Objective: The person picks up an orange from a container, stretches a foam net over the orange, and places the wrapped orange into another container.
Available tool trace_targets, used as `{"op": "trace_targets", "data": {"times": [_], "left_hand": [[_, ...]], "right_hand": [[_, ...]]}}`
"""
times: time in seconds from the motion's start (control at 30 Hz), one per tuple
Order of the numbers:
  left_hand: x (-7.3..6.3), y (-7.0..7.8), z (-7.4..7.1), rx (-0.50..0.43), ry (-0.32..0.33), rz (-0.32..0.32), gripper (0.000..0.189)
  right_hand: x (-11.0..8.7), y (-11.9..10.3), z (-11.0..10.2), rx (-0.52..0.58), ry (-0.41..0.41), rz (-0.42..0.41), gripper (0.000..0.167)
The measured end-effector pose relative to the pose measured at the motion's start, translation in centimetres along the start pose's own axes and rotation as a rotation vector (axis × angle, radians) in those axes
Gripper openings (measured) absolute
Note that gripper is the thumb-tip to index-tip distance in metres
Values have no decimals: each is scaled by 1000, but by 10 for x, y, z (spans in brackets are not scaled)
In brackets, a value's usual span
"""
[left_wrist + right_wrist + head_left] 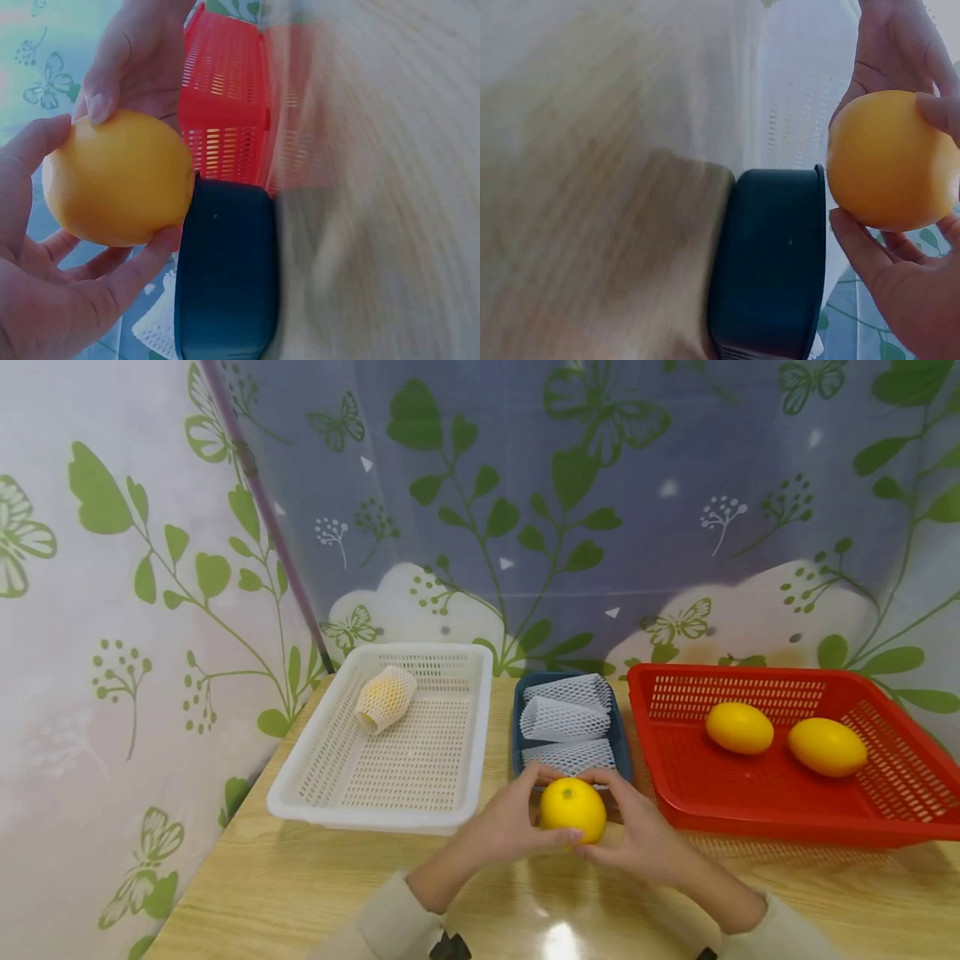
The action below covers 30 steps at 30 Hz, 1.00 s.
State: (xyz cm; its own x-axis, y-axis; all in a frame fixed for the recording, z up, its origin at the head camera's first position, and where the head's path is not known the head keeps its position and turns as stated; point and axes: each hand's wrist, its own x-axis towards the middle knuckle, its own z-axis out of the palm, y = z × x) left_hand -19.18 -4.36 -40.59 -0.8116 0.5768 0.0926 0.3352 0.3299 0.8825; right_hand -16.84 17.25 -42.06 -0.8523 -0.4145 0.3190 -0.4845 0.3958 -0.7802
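Note:
A smooth yellow fruit (572,812) with a small greenish stem spot is held between both hands, above the table at the near edge of the dark blue basket (517,727). My left hand (512,825) grips its left side with thumb and fingers curled round it. On the other side my right hand (639,837) grips it likewise, thumbs close together at the front. In the left wrist view the fruit (120,180) looks bare, with no net on it. White foam net sleeves (566,718) lie in the blue basket just beyond the fingers.
At left stands a white basket (483,735) holding a yellow fruit in a foam net (386,697). The red basket (720,810) at right holds two bare yellow fruits (739,728). All three baskets stand on a wooden table (247,877) before a patterned curtain (480,527).

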Motion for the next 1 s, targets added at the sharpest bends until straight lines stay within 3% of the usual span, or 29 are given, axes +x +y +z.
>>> {"op": "trace_targets", "data": {"times": [0.3,1.0], "left_hand": [[-8,-10,7,-24,-57,-33,56],[-8,-28,16,-56,-129,-66,55]], "right_hand": [[-7,9,9,-15,-104,35,71],[-13,17,17,-14,-165,116,70]]}}
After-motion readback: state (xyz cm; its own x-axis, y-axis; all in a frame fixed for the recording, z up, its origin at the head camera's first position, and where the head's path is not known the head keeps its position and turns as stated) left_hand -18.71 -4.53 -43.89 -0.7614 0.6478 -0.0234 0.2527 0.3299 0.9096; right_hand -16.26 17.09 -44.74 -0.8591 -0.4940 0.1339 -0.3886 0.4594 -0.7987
